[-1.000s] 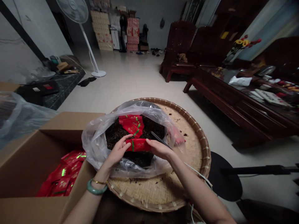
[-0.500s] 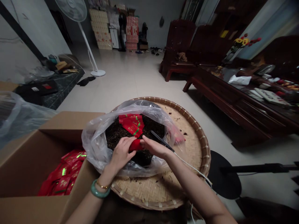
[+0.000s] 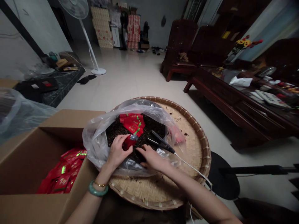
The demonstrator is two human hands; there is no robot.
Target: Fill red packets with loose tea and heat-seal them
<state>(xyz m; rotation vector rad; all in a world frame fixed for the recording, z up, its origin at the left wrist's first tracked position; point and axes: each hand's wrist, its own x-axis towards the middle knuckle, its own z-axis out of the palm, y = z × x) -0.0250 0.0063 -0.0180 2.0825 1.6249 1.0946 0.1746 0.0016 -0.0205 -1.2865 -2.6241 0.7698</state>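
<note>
My left hand (image 3: 118,151) pinches a small red packet (image 3: 129,142) whose mouth shows silver, held over dark loose tea (image 3: 149,130) in a clear plastic bag (image 3: 98,140). Beside it, my right hand (image 3: 149,157) reaches down into the tea with its fingers curled; what they hold is hidden. A stack of empty red packets (image 3: 132,123) lies on the tea at the back. To the right, a black clamp-like tool (image 3: 161,142) with a white cord (image 3: 193,169) rests on the bag's edge. The bag sits on a round woven bamboo tray (image 3: 193,146).
An open cardboard box (image 3: 30,161) at my left holds several filled red packets (image 3: 62,175). Another plastic bag (image 3: 16,112) lies at far left. A dark wooden table (image 3: 252,102) and chairs stand at right, a standing fan (image 3: 80,18) and stacked cartons at the back.
The red packet, held flat between both hands a second ago, is now in my left hand alone with its mouth open. My right hand has let go and dipped into the tea.
</note>
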